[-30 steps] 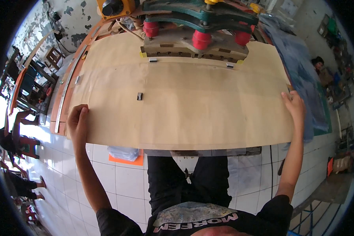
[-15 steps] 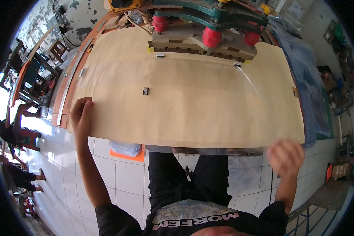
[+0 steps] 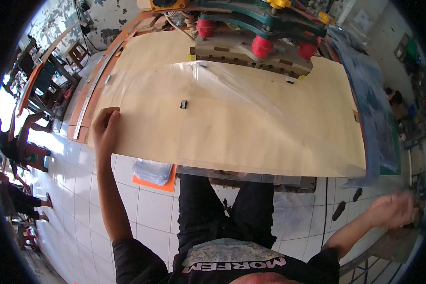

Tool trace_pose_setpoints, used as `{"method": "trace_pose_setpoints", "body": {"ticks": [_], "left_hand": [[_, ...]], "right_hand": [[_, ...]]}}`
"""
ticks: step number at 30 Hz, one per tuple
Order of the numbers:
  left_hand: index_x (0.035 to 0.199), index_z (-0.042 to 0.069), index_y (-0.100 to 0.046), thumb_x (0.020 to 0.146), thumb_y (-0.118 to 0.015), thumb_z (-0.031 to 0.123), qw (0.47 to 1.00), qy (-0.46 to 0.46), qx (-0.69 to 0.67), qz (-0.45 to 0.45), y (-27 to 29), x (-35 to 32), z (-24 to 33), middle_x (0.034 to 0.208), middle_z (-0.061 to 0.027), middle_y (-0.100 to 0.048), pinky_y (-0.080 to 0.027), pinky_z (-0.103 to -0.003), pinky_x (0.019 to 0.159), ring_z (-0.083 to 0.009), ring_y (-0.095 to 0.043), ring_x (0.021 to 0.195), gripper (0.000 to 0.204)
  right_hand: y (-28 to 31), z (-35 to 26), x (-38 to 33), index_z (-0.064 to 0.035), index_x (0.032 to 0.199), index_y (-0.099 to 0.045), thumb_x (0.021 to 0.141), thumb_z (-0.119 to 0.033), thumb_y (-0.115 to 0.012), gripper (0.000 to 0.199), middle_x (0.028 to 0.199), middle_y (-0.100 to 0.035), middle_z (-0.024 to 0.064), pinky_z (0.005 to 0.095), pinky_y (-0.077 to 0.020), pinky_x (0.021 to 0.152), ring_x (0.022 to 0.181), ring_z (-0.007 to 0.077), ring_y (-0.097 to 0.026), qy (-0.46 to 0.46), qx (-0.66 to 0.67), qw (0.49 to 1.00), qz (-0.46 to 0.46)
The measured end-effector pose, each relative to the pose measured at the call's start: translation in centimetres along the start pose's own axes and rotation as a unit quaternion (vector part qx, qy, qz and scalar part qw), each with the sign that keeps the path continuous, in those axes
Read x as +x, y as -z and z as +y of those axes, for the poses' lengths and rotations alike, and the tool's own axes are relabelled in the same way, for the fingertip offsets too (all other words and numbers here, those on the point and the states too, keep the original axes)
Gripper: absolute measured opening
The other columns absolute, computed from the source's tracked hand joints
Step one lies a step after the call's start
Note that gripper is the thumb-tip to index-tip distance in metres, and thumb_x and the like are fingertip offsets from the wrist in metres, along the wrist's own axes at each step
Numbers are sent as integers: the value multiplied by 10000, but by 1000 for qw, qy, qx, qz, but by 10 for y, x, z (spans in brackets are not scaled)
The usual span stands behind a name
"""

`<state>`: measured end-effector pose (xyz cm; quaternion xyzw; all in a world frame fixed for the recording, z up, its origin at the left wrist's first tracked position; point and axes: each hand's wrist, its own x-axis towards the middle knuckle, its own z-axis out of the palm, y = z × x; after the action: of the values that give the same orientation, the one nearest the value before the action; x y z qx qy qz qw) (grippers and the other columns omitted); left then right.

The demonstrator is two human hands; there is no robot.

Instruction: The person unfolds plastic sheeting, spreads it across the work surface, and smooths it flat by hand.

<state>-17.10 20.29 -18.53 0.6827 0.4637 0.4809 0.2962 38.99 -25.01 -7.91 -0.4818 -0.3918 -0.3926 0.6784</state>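
In the head view, the left hand (image 3: 105,130) is lying flat at the near left corner of the large tan sheet (image 3: 251,123), fingers (image 3: 110,115) spread and pressing down on it rather than gripping anything. The sheet is covering most of the tabletop (image 3: 83,116), and a clear plastic film (image 3: 208,80) is lying over its far left part, its near edge hanging a little past the near edge of the tabletop.

A second ago both hands were holding the sheet at its near corners; half a second ago the right hand (image 3: 396,208) was already off the sheet and below the near edge. Now it is swinging out well past the near right corner, blurred, so whether its fingers are open or closed around something cannot be told. That is leaving the sheet pinned by one hand only.

At the far edge a green press with red knobs (image 3: 262,46) is sitting over the sheet. A small dark clip (image 3: 183,103) is lying on it.
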Motion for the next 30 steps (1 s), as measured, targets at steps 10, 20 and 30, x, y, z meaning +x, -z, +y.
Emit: {"method": "trace_pose_setpoints", "body": {"ticks": [10,20,30], "left_hand": [[1036,-27,-660,980,-597,130,1000,16,-3,2,-2,3,-4,855,0,-630,-444,-217,707,-61,-569,788,178],[1032,-35,-662,979,-607,130,1000,5,-17,-3,-8,4,-7,886,-9,-648,-451,-219,754,-68,-579,826,181],[1036,-16,-668,986,-617,171,1000,-1,23,-11,-1,2,-7,924,-7,-659,-465,-242,801,-89,-592,881,200]], "right_hand": [[-113,76,-11,-19,1202,-635,915,-172,-694,331,1231,-627,148,370,-443,1012,1169,275,-588,-65,-258,857,-441],[-258,143,-70,76,1320,-536,804,-463,-778,784,1357,-543,234,393,-391,1104,1298,342,-505,-39,-169,683,-709],[-270,129,-57,12,1182,-595,660,-557,-865,818,837,-639,94,349,-500,699,775,220,-625,-148,-200,611,-752]]}}
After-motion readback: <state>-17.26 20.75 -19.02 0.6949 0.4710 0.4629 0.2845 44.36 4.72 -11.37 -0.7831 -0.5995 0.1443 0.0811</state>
